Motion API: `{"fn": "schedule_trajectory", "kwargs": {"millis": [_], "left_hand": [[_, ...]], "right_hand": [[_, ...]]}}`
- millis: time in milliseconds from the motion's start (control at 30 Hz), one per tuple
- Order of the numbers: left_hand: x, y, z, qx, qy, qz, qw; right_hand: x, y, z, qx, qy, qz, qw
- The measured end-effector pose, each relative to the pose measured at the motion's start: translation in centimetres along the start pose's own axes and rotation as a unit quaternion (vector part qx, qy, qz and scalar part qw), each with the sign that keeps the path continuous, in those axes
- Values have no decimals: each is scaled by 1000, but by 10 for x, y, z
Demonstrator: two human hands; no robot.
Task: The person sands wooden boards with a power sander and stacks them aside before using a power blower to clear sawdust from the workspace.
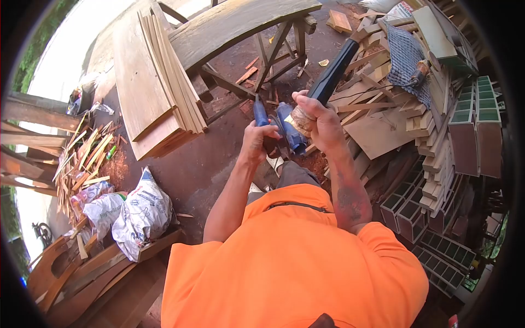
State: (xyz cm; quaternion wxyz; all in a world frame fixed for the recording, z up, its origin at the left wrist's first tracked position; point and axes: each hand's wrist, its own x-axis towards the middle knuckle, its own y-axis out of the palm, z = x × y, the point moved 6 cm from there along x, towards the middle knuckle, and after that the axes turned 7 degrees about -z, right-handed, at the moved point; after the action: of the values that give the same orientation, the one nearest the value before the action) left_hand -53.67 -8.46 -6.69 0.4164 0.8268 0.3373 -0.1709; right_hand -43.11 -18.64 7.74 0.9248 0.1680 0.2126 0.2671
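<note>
My left hand [259, 140] is closed around a blue tool [260, 112] with a narrow dark tip that points away from me. My right hand [316, 117] is wrapped round the pale, wrapped-looking end of a long black cylindrical object [334, 71], which slants up to the right. Just between and below the hands lies a blue translucent bottle [291, 127] with a label. The lower part of the tool in my left hand is hidden by the fingers.
A wooden bench [235, 27] stands ahead, beside stacked planks [147, 82]. Scrap wood [377, 82] with a checkered cloth [406, 60] is piled at right, near green-paned frames [484, 104]. White sacks [143, 213] and wood offcuts [90, 158] lie at left.
</note>
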Motion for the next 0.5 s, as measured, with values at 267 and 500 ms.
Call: {"fn": "schedule_trajectory", "kwargs": {"millis": [267,500], "left_hand": [[-28,-36,36,-339,-136,-154,918],[-40,-21,20,-343,-94,-140,924]], "right_hand": [[-36,-76,-12,-122,-179,-84,973],[-50,-81,-57,-186,-153,-114,964]]}}
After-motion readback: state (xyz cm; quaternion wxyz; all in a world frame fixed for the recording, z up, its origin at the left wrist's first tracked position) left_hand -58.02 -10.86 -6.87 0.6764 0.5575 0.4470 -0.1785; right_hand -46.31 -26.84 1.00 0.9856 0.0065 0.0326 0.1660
